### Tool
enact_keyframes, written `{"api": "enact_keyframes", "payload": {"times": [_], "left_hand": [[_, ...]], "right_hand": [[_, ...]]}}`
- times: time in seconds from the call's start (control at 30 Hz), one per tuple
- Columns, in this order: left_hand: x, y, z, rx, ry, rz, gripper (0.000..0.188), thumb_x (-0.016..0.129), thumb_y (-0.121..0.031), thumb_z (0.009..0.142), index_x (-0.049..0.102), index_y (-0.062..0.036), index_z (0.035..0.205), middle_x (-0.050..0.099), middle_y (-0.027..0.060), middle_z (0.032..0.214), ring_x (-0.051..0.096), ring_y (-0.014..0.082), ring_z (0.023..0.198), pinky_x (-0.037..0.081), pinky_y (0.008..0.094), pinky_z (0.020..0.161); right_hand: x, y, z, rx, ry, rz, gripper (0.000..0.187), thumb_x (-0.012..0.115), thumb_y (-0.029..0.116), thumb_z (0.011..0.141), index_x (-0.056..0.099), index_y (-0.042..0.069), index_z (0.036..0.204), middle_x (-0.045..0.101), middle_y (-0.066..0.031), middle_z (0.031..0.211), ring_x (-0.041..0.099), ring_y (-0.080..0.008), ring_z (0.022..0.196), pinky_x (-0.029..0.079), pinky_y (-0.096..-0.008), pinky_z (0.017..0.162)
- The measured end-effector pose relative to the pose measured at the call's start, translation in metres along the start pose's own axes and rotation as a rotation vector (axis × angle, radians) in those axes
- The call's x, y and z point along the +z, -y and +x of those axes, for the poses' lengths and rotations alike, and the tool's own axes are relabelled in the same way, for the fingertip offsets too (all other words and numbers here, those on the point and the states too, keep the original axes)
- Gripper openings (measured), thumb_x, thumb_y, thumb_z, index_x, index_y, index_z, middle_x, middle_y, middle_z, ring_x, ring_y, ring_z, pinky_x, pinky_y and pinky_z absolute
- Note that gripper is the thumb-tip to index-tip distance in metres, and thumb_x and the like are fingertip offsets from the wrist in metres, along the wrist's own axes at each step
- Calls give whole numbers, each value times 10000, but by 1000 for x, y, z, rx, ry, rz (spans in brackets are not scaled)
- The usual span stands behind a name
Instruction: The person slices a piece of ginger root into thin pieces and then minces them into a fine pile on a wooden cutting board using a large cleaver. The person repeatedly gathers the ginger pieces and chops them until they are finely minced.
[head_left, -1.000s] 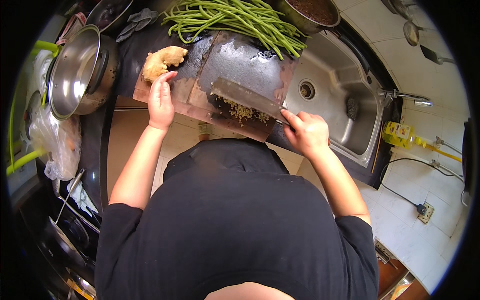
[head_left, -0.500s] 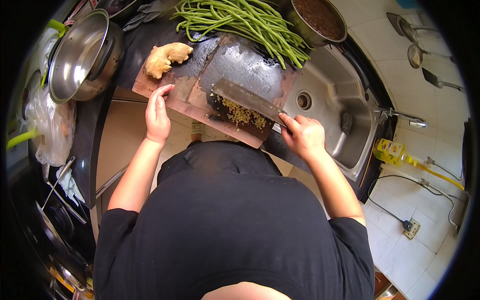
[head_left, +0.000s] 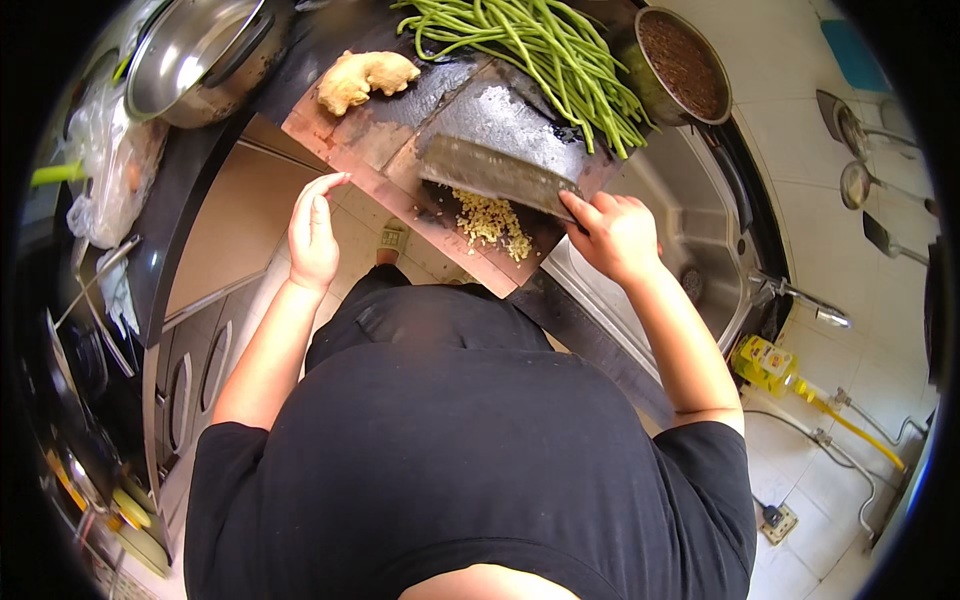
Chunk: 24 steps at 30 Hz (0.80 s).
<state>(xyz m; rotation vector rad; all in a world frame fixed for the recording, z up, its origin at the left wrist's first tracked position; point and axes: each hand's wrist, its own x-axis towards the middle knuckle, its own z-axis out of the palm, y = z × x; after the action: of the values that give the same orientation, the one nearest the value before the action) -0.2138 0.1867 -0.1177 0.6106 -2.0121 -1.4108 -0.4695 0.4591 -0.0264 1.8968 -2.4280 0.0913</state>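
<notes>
A cleaver with a broad, dark blade lies across a worn reddish-brown cutting board. My right hand is wrapped round its handle. On the near side of the blade is a pile of finely minced pale-yellow bits; whether garlic or ginger, I cannot tell. My left hand holds nothing and is raised by the board's near edge, fingers straight and side by side. A knobbly ginger root rests at the board's far left. Long green beans are heaped along its far side.
A steel sink and faucet are on the right. Behind it stands a pot of brown contents. At far left are a steel pot and a plastic bag. A yellow bottle is below the faucet.
The view has shifted, so the board and sink sit differently in the picture. More of the cleaver's blade face now shows. My right hand keeps its grip; my left hand remains raised.
</notes>
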Motion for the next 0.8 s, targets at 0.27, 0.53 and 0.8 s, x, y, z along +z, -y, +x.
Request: {"api": "enact_keyframes", "payload": {"times": [0.27,0.53,0.8], "left_hand": [[3,-20,-37,-56,-55,55,347,353,-205,1016,608,8,1113,612,117,1140,546,227,1116,385,344,1006],[11,-40,-52,-32,-66,125,348,353,-198,1011,612,10,1114,611,123,1148,543,243,1118,384,353,1007],[10,-37,-90,-132,-119,160,343,346,-184,1008,605,12,1120,607,130,1153,538,247,1129,381,353,1010]], "right_hand": [[-12,-36,20,-135,-63,119,271,719,219,701,698,195,971,561,-39,641,592,-256,587,481,-395,542],[10,-47,51,-343,-63,51,284,701,250,718,685,176,992,550,-51,651,583,-263,581,473,-389,551],[-9,-72,20,-394,-24,119,328,729,204,662,694,174,986,558,-34,666,587,-243,606,478,-377,570]]}}
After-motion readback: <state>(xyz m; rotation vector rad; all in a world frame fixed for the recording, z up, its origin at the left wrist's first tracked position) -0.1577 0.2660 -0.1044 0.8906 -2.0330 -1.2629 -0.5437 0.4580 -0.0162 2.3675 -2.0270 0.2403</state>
